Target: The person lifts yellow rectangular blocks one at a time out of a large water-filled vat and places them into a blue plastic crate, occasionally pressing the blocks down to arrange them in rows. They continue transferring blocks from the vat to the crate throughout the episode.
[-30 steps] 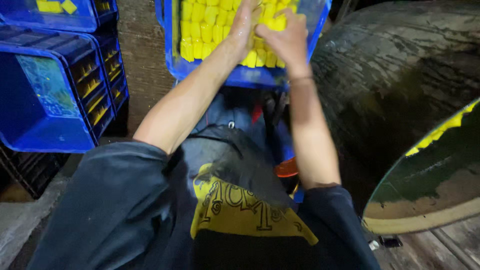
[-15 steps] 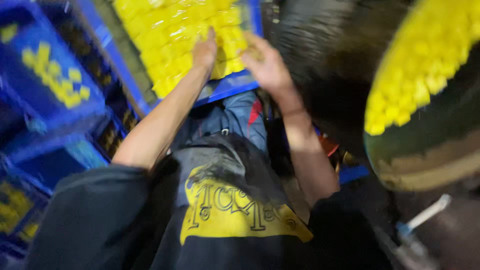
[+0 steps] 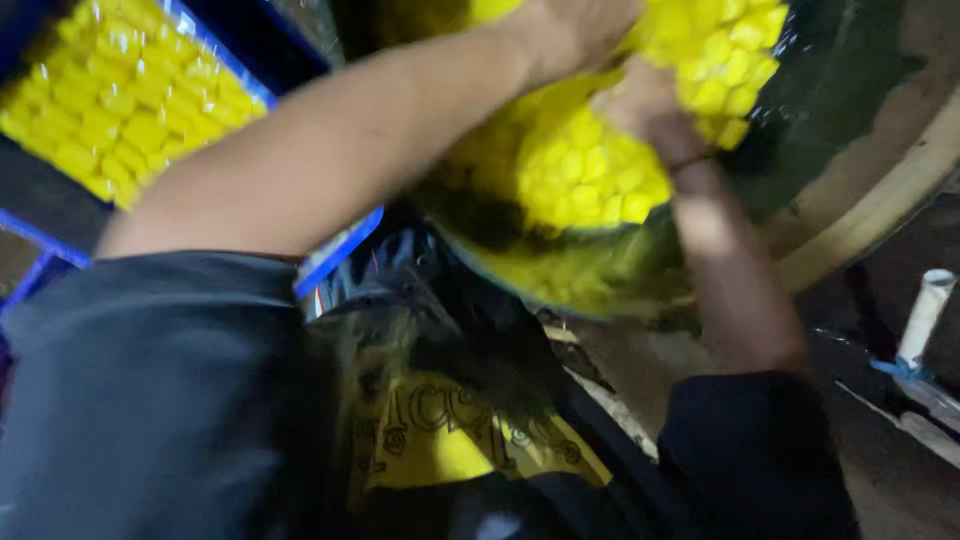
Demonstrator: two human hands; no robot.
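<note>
Both hands work in the yellow pieces point(image 3: 590, 170) heaped in the round pan point(image 3: 850, 190) at 1 o'clock. Left hand point(image 3: 575, 30) and right hand point(image 3: 640, 105) are blurred; finger state cannot be told. A blue crate point(image 3: 340, 255) of pieces sits at 10 o'clock.

We see one package here: a blue plastic crate point(image 3: 340, 255) at the upper left, rectangular, packed in rows with small yellow blocks point(image 3: 120, 110). Its blue rim runs slanting down toward the middle, partly hidden behind our forearm and dark sleeve. A yellow printed patch point(image 3: 450, 440) with dark ornamental lettering sits on the front of our black shirt, low in the middle. We see no signs or screens.
</note>
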